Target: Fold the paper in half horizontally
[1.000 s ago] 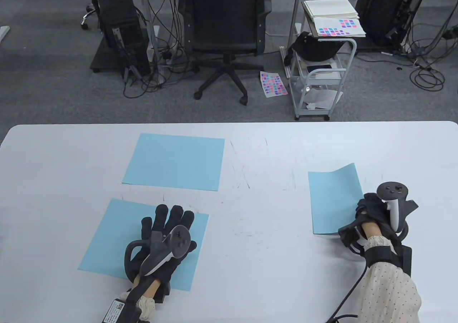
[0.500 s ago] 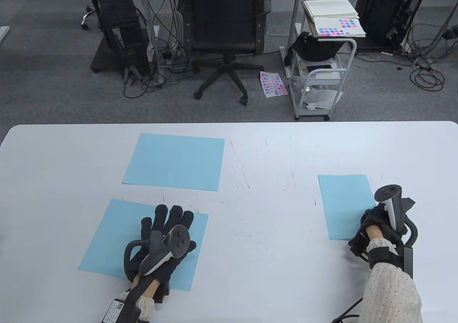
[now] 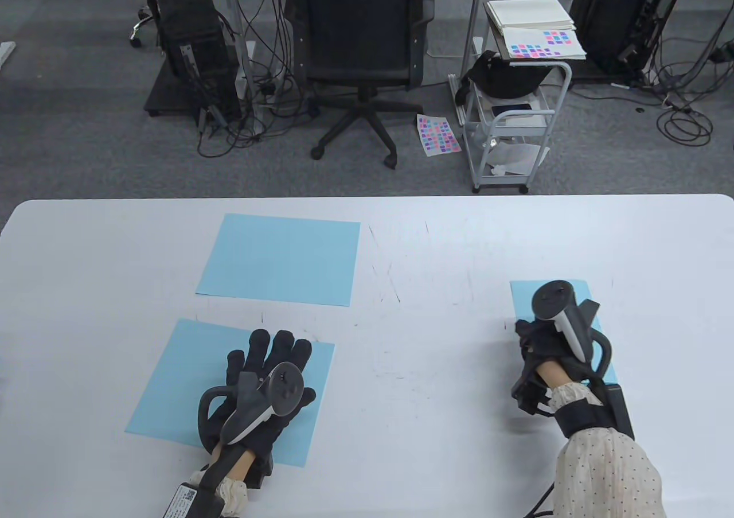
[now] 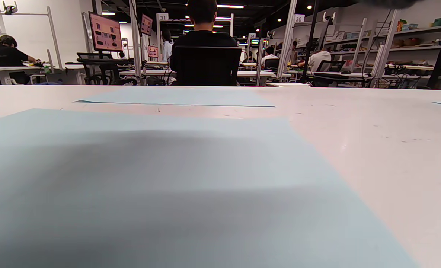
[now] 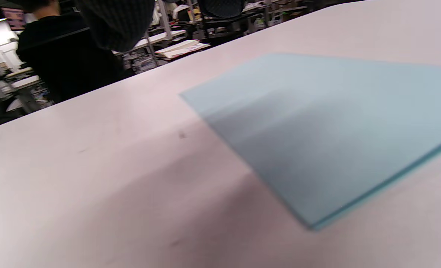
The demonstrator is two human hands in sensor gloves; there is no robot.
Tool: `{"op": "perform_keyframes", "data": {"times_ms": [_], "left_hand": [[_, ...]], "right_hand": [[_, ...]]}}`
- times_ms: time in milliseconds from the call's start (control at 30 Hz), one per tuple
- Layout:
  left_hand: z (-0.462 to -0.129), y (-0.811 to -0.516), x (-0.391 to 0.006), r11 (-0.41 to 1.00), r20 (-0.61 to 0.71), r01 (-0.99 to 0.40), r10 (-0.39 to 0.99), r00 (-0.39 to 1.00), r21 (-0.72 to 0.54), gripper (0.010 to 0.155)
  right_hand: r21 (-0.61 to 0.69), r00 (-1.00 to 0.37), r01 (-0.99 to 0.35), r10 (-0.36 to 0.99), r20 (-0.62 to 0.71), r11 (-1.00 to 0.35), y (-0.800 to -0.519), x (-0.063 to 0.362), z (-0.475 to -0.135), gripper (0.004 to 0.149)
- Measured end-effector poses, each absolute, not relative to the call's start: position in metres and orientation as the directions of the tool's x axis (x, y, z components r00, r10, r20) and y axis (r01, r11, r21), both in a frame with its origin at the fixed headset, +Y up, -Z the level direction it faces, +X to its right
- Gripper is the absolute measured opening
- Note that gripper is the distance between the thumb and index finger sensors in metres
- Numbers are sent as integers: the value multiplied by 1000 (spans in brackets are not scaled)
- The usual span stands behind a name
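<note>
A folded light-blue paper (image 3: 523, 300) lies flat at the right of the white table (image 3: 424, 323). In the right wrist view its two layers (image 5: 317, 123) meet along the near edge. My right hand (image 3: 542, 346) hovers over its left half and covers most of it. One gloved fingertip (image 5: 116, 22) hangs above the table, touching nothing that I can see. My left hand (image 3: 269, 369) lies flat with straight fingers on an unfolded blue sheet (image 3: 172, 392) at the near left. That sheet (image 4: 168, 178) fills the left wrist view.
A second unfolded blue sheet (image 3: 281, 260) lies further back on the left, also low in the left wrist view (image 4: 175, 97). Beyond the table's far edge stand an office chair (image 3: 358, 36) and a white cart (image 3: 516, 122) stacked with papers.
The right hand laid the lifted flap down, so the paper now lies folded and flat. It then slid left over the paper. The left hand has not moved.
</note>
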State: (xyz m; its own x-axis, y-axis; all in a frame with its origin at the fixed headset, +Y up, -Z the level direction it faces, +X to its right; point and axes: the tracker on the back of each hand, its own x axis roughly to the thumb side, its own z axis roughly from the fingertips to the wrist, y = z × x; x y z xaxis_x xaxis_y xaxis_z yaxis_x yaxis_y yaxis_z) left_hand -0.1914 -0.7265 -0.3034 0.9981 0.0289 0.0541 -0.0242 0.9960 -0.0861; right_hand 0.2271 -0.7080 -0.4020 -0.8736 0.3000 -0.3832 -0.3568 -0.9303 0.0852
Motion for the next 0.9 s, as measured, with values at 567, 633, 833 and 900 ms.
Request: {"op": "perform_keyframes", "data": {"times_ms": [567, 633, 833, 900], "left_hand": [[-301, -722, -213, 995, 10, -62, 63, 998, -81, 78], [-301, -722, -216, 994, 2, -72, 72, 997, -80, 78], [-302, -722, -225, 992, -20, -91, 90, 996, -84, 78], [-303, -723, -228, 991, -30, -97, 95, 995, -88, 78]], "right_hand": [[175, -930, -362, 367, -4, -916, -679, 24, -470, 62], [190, -930, -355, 366, 28, -915, -685, 4, -481, 60], [219, -935, -318, 343, 90, -923, -713, -30, -500, 59], [235, -942, -287, 318, 107, -929, -728, -39, -508, 58]]}}
